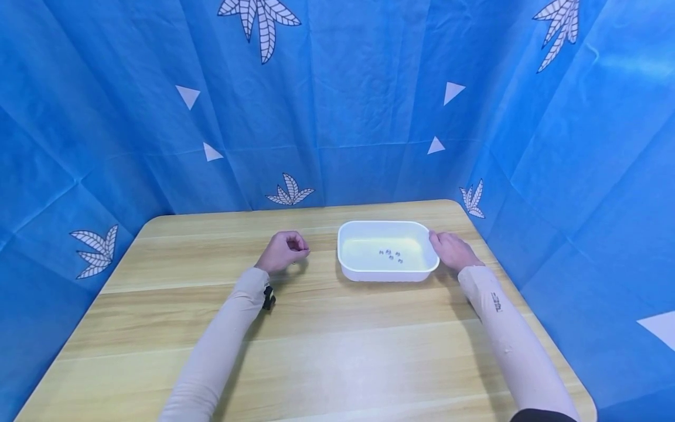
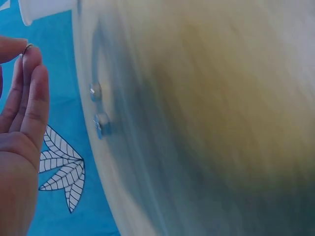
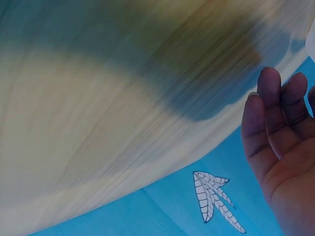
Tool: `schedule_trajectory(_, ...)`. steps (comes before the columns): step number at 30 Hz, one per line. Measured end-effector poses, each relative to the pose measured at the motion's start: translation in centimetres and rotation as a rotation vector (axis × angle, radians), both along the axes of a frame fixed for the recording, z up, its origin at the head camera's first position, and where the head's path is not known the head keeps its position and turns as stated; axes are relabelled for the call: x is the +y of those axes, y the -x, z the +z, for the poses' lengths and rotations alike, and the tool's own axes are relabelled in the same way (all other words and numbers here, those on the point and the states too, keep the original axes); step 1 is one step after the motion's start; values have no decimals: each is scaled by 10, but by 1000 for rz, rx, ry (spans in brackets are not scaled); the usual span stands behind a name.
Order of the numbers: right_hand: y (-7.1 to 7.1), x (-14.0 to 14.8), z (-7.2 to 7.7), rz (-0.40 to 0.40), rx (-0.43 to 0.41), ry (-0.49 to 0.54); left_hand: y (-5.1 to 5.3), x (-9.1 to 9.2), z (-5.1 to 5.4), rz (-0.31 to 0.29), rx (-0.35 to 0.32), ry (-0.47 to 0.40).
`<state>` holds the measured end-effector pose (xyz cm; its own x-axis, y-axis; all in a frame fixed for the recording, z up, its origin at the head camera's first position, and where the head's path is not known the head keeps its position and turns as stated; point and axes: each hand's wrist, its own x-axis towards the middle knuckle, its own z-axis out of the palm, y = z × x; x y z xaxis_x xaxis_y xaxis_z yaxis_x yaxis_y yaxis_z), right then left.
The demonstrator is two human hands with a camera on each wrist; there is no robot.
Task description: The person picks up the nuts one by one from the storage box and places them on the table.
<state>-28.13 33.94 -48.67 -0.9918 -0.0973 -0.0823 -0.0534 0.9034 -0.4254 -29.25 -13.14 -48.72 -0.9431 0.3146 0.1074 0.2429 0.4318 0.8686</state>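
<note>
My left hand [image 1: 283, 252] is over the table left of the white container [image 1: 388, 276], thumb and fingertips pinched together. In the left wrist view, the left hand [image 2: 22, 108] pinches a tiny shiny piece [image 2: 28, 47]. Two small metallic pieces [image 2: 95, 92] lie on the table beside it. Several small dark-and-silver pieces [image 1: 391, 257] rest on the container's floor. My right hand [image 1: 454, 251] grips the container's right rim. From the right wrist, the right hand [image 3: 285, 142] shows bent fingers, with a bit of the white container [image 3: 310, 44] at the frame's edge.
The wooden table [image 1: 337, 346] has rounded corners. A blue curtain [image 1: 369, 117] with white leaf and triangle prints hangs behind the table and along both sides. A small black object [image 1: 269, 298] sits at the left sleeve's cuff.
</note>
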Motion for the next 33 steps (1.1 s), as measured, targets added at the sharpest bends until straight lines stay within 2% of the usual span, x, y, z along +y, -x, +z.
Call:
schedule_trajectory(6,-1,-1,1,-8,-7,-2,3,-5,-4,-10,-1,79)
schedule_trajectory(14,-3,-2,2,-13,-17,-2,1,-4,0,-18,15,217)
schedule_trajectory(20,-3,-2,2,-14,-19,-2,7,-6,-6,-47,35,292)
schedule_trajectory(23,-3,-3,2,-13,-18,3,9,-6,-8,-65,54,316)
schedule_trajectory(33,-2,-2,2,-8,-13,4,8,-5,-6,-93,93,366)
